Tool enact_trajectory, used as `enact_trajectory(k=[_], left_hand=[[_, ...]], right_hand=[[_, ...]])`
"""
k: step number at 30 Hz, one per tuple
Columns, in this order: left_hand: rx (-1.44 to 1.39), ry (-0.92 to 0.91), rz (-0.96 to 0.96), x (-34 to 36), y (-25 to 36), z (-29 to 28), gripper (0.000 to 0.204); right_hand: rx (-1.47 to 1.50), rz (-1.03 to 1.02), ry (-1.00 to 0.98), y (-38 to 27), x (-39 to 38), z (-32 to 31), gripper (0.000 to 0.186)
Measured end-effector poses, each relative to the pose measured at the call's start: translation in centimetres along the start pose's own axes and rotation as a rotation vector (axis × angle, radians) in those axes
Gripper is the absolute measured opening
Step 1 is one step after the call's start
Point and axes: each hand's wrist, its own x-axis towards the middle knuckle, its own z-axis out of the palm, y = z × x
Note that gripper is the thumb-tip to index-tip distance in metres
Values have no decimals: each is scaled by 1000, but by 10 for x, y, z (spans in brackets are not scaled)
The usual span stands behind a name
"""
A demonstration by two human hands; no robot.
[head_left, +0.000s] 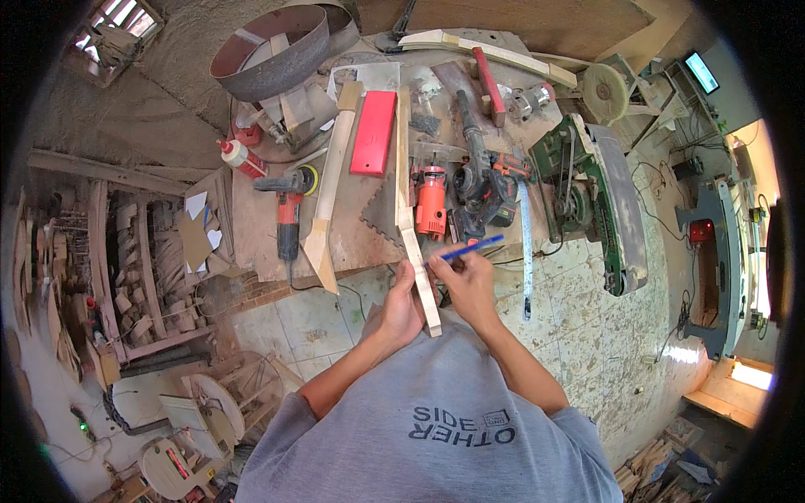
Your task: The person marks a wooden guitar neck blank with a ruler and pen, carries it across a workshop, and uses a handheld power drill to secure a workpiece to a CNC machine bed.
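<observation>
Wooden piece [410, 237] — dark-lettered grey shirt [377, 419]

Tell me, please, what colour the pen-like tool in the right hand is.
The pen-like tool is blue; it shows best in the head view.

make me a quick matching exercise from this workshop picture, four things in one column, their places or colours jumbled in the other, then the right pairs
Things
1. pen or pencil
2. belt machine
3. bottle
4. notched wooden strip

Places or colours
A. white, with a red cap
B. held by the left hand
C. blue, in the fingers of the right hand
D. green frame, at the right side of the table

Pairs
1-C
2-D
3-A
4-B
</observation>
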Motion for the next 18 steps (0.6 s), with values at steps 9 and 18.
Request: enact_trajectory(k=[9,18], left_hand=[[66,7,1,0,0,8,60],[-65,-90,-7,6,-8,-16,59]], right_hand=[[-40,22,-17,-14,0,-3,15],[-63,78,-16,-6,-61,-19,14]])
